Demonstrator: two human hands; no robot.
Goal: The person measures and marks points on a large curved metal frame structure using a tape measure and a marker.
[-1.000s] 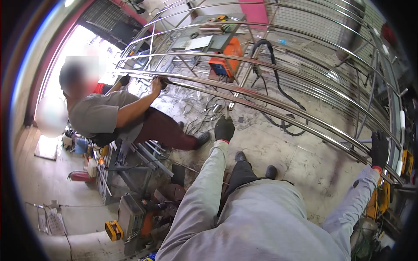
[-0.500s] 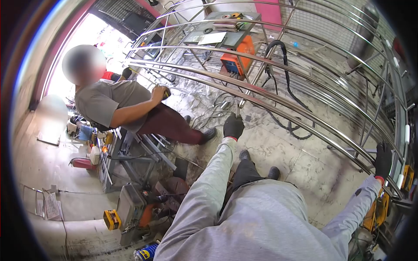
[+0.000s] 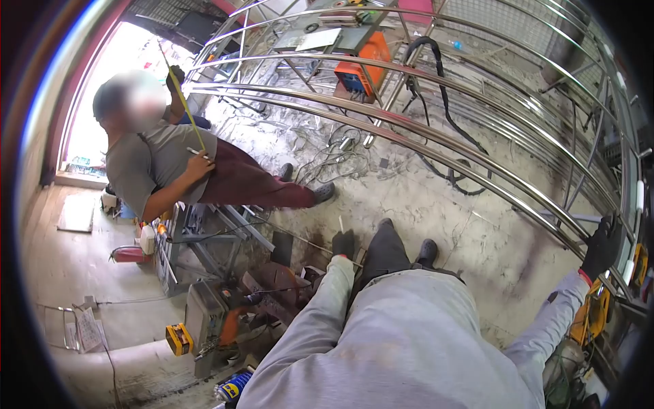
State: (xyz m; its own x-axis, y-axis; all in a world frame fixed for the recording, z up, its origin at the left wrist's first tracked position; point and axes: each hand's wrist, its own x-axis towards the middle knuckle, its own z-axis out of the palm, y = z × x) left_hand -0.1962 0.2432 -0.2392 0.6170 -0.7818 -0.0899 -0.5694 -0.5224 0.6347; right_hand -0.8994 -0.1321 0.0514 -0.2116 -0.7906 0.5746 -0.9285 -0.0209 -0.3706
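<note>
My left hand (image 3: 344, 243), in a black glove, is low in front of my body, closed on a thin whitish stick (image 3: 340, 223) that points up and away. It is apart from the frame. At the far right my right hand (image 3: 601, 249), also gloved in black, is closed round a steel tube (image 3: 571, 245) near the end of the large curved frame. The frame's long shiny tubes (image 3: 422, 144) run from upper left to lower right ahead of me.
At left a co-worker holds up a yellow tape measure (image 3: 186, 109). Behind the tubes are an orange machine (image 3: 363, 71), a grey workbench (image 3: 334, 33) and a black cable (image 3: 443, 88). Metal bars (image 3: 242, 226), a grey case (image 3: 206, 317) and a blue can (image 3: 235, 386) lie left.
My left hand has drawn back from the tubes towards my body, still holding the stick. My right hand stays at the frame. The co-worker has raised one hand, stretching the tape upward.
</note>
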